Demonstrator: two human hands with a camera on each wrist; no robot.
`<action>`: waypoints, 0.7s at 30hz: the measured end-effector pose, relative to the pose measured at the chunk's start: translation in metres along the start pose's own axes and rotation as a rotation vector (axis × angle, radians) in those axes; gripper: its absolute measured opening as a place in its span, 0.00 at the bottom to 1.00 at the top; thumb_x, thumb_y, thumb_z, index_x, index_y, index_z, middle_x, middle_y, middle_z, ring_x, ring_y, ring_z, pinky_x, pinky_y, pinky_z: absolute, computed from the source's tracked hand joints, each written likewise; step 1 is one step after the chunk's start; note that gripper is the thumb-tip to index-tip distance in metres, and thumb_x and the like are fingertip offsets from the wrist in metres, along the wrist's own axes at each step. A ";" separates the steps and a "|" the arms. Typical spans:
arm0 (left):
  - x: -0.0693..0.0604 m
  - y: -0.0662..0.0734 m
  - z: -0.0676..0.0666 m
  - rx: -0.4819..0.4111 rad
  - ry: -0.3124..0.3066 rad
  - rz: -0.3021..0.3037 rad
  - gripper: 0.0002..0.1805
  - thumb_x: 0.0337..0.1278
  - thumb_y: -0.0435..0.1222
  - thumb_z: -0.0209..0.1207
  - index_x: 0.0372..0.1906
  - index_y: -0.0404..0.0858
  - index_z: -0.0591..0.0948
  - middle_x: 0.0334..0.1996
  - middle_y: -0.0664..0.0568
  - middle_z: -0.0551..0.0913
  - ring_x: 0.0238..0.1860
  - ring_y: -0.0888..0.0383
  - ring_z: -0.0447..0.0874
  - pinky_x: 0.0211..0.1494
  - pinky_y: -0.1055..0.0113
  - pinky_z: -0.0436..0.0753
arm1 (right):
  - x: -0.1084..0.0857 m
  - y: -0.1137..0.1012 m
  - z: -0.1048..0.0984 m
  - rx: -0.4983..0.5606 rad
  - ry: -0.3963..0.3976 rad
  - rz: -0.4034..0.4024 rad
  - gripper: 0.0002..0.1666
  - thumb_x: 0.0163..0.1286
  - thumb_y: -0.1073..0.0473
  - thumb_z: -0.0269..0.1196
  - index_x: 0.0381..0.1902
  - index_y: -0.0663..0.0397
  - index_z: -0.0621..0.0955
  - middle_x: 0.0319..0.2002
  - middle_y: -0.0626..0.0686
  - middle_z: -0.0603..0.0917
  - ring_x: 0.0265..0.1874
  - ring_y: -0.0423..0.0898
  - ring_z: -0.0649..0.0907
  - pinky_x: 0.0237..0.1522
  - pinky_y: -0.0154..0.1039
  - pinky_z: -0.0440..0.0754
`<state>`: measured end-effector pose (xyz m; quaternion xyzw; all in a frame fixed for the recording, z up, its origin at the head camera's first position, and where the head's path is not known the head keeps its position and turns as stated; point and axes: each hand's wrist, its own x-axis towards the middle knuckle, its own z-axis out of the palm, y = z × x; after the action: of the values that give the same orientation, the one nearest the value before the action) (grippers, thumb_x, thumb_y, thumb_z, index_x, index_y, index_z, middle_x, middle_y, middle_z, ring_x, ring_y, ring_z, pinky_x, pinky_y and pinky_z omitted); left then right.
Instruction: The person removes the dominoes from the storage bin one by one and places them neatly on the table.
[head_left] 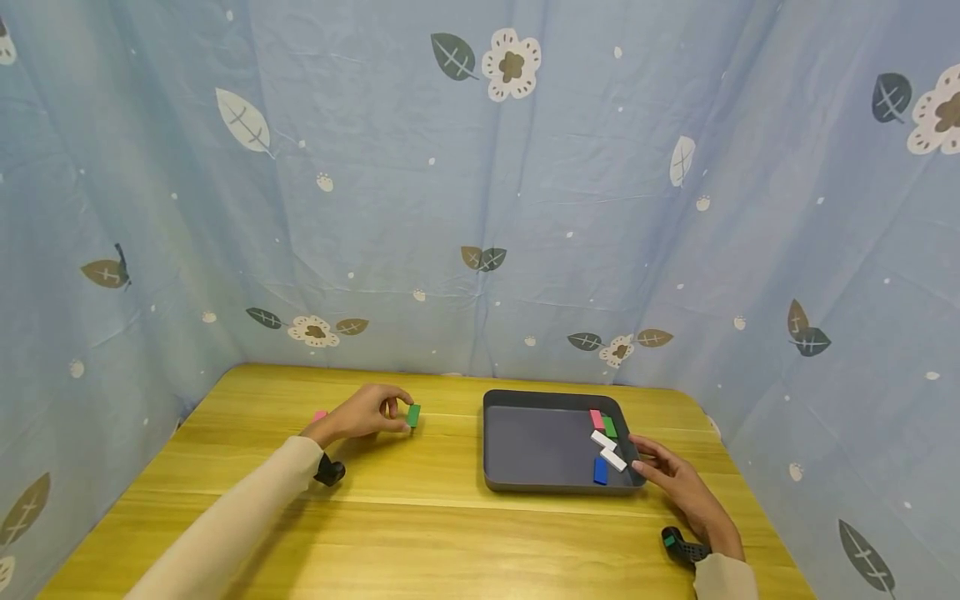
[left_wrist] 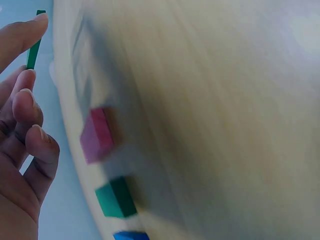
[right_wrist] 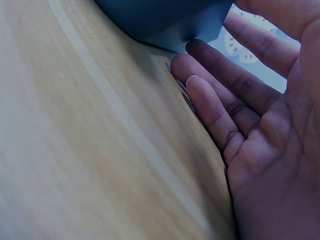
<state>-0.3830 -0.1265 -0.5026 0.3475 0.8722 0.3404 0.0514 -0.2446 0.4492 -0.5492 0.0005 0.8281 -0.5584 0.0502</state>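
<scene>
My left hand pinches a green block between thumb and fingertips, above the left part of the table. In the left wrist view the same block shows as a thin green edge at the upper left. A dark grey tray stands to the right. My right hand touches its right side, fingers fairly straight in the right wrist view. Inside the tray's right part lie a pink block, a green block, two white blocks and a blue block.
On the wooden table, the left wrist view shows a pink block, a green block and a blue block in a row. My left forearm mostly hides them in the head view. A patterned curtain hangs behind the table.
</scene>
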 end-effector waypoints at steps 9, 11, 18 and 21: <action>-0.015 -0.011 -0.006 0.018 -0.013 -0.059 0.22 0.60 0.39 0.73 0.56 0.34 0.83 0.29 0.54 0.79 0.26 0.59 0.72 0.32 0.66 0.74 | -0.001 -0.002 0.000 -0.005 -0.005 -0.013 0.37 0.76 0.45 0.64 0.78 0.42 0.68 0.76 0.55 0.65 0.61 0.49 0.76 0.59 0.38 0.74; -0.017 -0.013 -0.007 0.024 -0.014 -0.065 0.23 0.59 0.39 0.73 0.56 0.33 0.83 0.29 0.54 0.79 0.26 0.59 0.72 0.32 0.67 0.74 | -0.002 -0.002 0.000 -0.002 -0.005 -0.017 0.37 0.76 0.45 0.64 0.78 0.43 0.68 0.76 0.55 0.65 0.60 0.49 0.76 0.58 0.36 0.74; -0.020 -0.018 -0.008 0.060 -0.023 -0.077 0.24 0.58 0.39 0.74 0.55 0.30 0.84 0.26 0.53 0.79 0.25 0.61 0.72 0.31 0.67 0.74 | -0.002 -0.002 0.000 0.006 -0.004 -0.012 0.37 0.75 0.45 0.64 0.78 0.42 0.68 0.76 0.54 0.65 0.60 0.48 0.76 0.60 0.39 0.74; -0.020 -0.018 -0.009 0.079 -0.025 -0.099 0.24 0.58 0.40 0.74 0.55 0.31 0.84 0.26 0.54 0.78 0.25 0.61 0.70 0.30 0.68 0.72 | -0.002 -0.001 0.001 0.000 0.001 -0.010 0.37 0.75 0.45 0.64 0.78 0.43 0.68 0.76 0.55 0.65 0.61 0.49 0.76 0.63 0.46 0.73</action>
<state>-0.3815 -0.1544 -0.5100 0.3098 0.9004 0.2983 0.0656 -0.2429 0.4482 -0.5487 -0.0036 0.8282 -0.5585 0.0471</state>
